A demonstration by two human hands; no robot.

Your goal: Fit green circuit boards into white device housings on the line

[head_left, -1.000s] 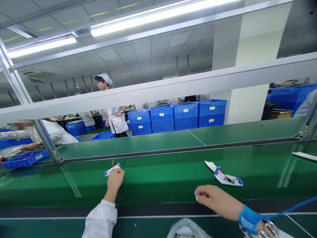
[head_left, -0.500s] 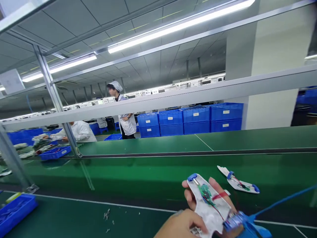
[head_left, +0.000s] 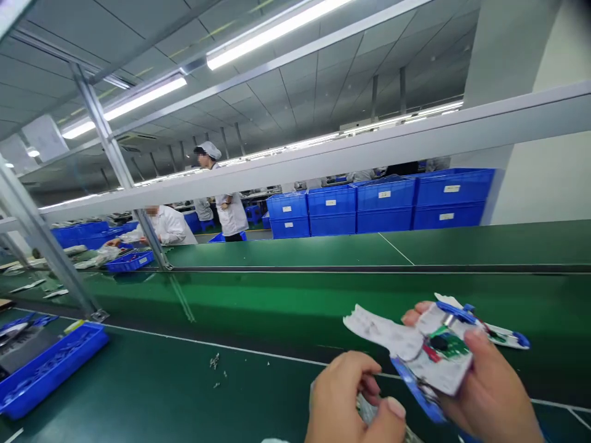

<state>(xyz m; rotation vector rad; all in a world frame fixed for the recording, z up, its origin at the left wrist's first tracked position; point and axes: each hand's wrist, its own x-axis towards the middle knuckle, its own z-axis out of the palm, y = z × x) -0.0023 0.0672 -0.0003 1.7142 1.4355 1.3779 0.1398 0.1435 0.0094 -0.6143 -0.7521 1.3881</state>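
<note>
Factory hall under long strip lights, with a green conveyor belt (head_left: 277, 301) running across in front of me and a green worktop (head_left: 161, 394) on my near side.

My right hand (head_left: 489, 387) is at the lower right, raised above the near edge of the belt. Its fingers are curled around a white assembly (head_left: 392, 335), with the thumb pressed on top. This flat white plastic piece carries a small green circuit board (head_left: 450, 344), a red wire and blue clips, and its bare end points left.

My left hand (head_left: 351, 400) is just beside it, lower and nearer to me. Its thumb and fingers are pinched on a small shiny piece (head_left: 369, 411); I cannot tell what it is.

A second assembly (head_left: 505, 335) of the same kind lies on the belt just behind my right hand.

On the worktop to the left are a few tiny loose bits (head_left: 215, 362) and, further left, a blue tray (head_left: 46, 369).

Across the belt, stacked blue crates (head_left: 383, 206) stand in a row. One person in white (head_left: 228, 209) stands there, and another person (head_left: 168, 224) leans over a bench.
</note>
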